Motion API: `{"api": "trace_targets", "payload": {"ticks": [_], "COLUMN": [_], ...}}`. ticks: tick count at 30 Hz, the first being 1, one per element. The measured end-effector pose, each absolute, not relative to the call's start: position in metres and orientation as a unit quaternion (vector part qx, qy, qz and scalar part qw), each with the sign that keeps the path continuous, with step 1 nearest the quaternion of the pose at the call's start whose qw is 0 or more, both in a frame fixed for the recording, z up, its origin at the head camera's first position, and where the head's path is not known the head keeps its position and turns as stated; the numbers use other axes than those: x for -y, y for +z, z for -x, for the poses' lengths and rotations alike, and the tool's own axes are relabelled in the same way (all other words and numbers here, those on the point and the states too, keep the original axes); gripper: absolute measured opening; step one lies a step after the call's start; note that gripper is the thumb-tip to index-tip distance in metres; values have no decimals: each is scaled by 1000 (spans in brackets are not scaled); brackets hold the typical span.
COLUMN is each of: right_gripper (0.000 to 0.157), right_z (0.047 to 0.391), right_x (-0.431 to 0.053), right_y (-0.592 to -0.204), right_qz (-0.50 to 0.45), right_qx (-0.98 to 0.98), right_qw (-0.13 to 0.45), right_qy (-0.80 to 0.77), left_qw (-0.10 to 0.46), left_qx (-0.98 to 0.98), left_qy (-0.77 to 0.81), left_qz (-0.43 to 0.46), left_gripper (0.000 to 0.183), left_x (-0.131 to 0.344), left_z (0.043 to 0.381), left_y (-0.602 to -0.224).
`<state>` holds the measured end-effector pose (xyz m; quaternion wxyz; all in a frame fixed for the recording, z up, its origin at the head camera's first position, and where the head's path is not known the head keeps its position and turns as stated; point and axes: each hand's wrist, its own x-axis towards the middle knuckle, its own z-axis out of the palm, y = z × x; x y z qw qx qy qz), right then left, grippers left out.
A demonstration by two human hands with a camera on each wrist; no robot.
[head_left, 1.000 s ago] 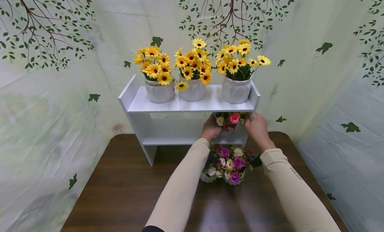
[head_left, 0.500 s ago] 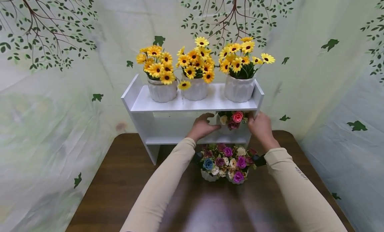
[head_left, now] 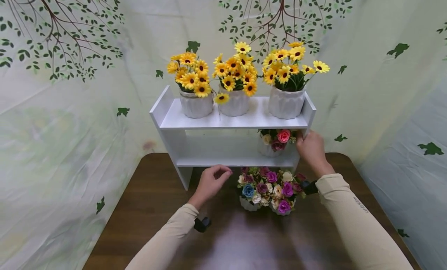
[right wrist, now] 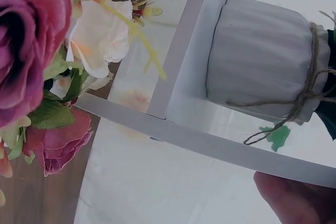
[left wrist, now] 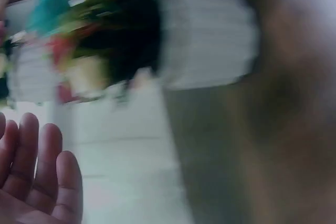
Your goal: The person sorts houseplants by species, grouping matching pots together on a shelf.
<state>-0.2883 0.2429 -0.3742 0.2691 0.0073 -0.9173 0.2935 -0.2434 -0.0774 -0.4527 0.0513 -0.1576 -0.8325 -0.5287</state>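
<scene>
Leaf-printed cloth [head_left: 70, 146] behind, dark wooden table [head_left: 150, 184], white rack [head_left: 209, 123] standing on it. Hands well apart. Left hand [head_left: 209, 184] empty, fingers loose, in front of the rack's lower gap. Right hand [head_left: 312, 149] looks clamped on the right side panel [head_left: 309, 110]; can't make out every finger. Middle-shelf pot [head_left: 269, 149], roses on top, sits at that board's right end, near the panel.

Risks, as I judge them standing here: a tug on that panel could shift the rack and rock the top sunflower pots, the right one [head_left: 287, 103] first. Black wrist unit [head_left: 310, 187] is right by the mixed roses [head_left: 269, 188]; pulling the right arm back could snag stems and tip the right front pot [head_left: 282, 211]. Left hand swinging right could knock the left front pot [head_left: 248, 205].
</scene>
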Motion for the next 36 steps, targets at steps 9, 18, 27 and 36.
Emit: {"api": "trace_targets", "payload": {"ticks": [9, 18, 27, 36], "right_gripper": [31, 32, 33, 33], "right_z": [286, 285, 286, 285], "right_x": [-243, -237, -238, -241], "right_y": [-375, -375, -373, -373], "right_qz": [-10, -9, -10, -3], "right_qx": [915, 915, 915, 917], "right_qw": [278, 272, 276, 273], "right_qy": [294, 297, 295, 290], "left_qw": [3, -7, -11, 34], "left_qx": [822, 810, 837, 834], "left_qy": [-558, -582, -539, -515], "left_qz": [114, 72, 97, 193], "left_gripper": [15, 28, 58, 72], "left_x": [66, 53, 41, 5], "left_z": [216, 208, 214, 232], "left_y": [-541, -558, -559, -571]}}
